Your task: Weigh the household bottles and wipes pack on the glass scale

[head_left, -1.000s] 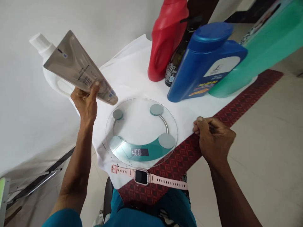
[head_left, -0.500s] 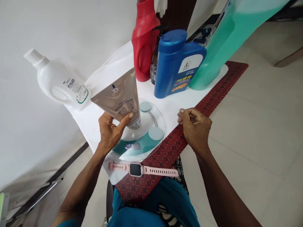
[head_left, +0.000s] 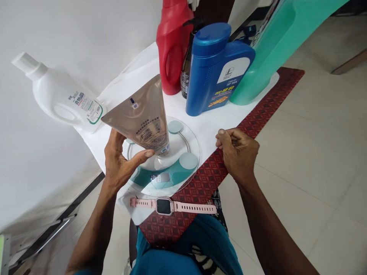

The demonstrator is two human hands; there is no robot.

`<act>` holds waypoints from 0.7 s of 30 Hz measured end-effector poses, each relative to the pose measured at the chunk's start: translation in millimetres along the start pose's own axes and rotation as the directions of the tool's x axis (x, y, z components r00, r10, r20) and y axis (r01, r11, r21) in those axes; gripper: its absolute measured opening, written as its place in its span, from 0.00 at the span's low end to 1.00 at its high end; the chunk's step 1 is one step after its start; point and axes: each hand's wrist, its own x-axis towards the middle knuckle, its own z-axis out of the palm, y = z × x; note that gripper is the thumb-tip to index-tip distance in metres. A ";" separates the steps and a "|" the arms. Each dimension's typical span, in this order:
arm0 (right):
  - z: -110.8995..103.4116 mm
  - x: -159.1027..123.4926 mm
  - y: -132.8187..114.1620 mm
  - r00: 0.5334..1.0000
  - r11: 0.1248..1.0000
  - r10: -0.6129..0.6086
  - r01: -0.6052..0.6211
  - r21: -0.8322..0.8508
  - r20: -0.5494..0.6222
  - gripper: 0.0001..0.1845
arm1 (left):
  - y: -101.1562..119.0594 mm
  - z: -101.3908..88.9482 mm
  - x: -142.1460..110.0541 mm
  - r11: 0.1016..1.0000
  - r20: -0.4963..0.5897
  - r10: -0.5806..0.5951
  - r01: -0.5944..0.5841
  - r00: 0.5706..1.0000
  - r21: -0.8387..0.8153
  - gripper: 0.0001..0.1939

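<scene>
A brown-gold squeeze tube [head_left: 143,118] stands cap-down on a round glass scale [head_left: 183,183], its wide crimped end up and leaning slightly left. Around its left side is my left hand [head_left: 120,160], open, with the thumb apart from the tube's front and some fingertips hidden behind it. The scale's lit display shows digits too blurred to read. Off to the right, my right hand [head_left: 237,152] hovers by the table edge, its fingers curled closed and nothing visible in them. A pink-strapped smartwatch [head_left: 164,206] lies in front of the scale.
At the left stands a white bottle [head_left: 57,93]. Behind the scale are a red jug [head_left: 173,49], a dark pump bottle [head_left: 186,68], a blue bottle [head_left: 210,72] and a tall green bottle [head_left: 275,53]. A red patterned cloth [head_left: 212,168] borders the white tabletop [head_left: 137,72].
My left hand has loosened and slid left and down, its thumb coming off the tube's front. The tube stays upright on the scale. My right hand has barely moved.
</scene>
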 end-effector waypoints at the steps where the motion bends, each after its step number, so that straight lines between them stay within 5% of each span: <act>1: 0.0 -0.1 -0.2 1.000 1.000 0.004 -0.004 -0.001 -0.003 0.22 | 2.0 -1.8 0.3 0.999 0.033 -0.003 0.002 0.999 0.041 0.22; 5: -0.6 -0.1 -1.5 1.000 1.000 0.012 -0.012 -0.004 0.000 0.22 | 6.9 2.2 -1.8 0.992 0.063 -0.051 0.043 0.997 0.120 0.07; 9: -1.5 0.3 -2.0 1.000 1.000 0.021 -0.021 0.005 0.003 0.21 | 3.0 16.1 10.3 0.990 -0.063 -0.124 0.119 0.990 -0.076 0.06; 13: -1.5 0.9 -1.5 0.999 0.999 0.042 -0.042 0.022 0.002 0.21 | -8.3 34.4 56.2 0.990 -0.148 -0.092 0.075 0.985 -0.116 0.08; 21: -5.4 1.9 -4.2 0.999 0.999 0.043 -0.044 0.028 0.018 0.22 | -60.0 102.9 147.9 0.984 0.014 -0.111 0.112 0.994 -0.141 0.17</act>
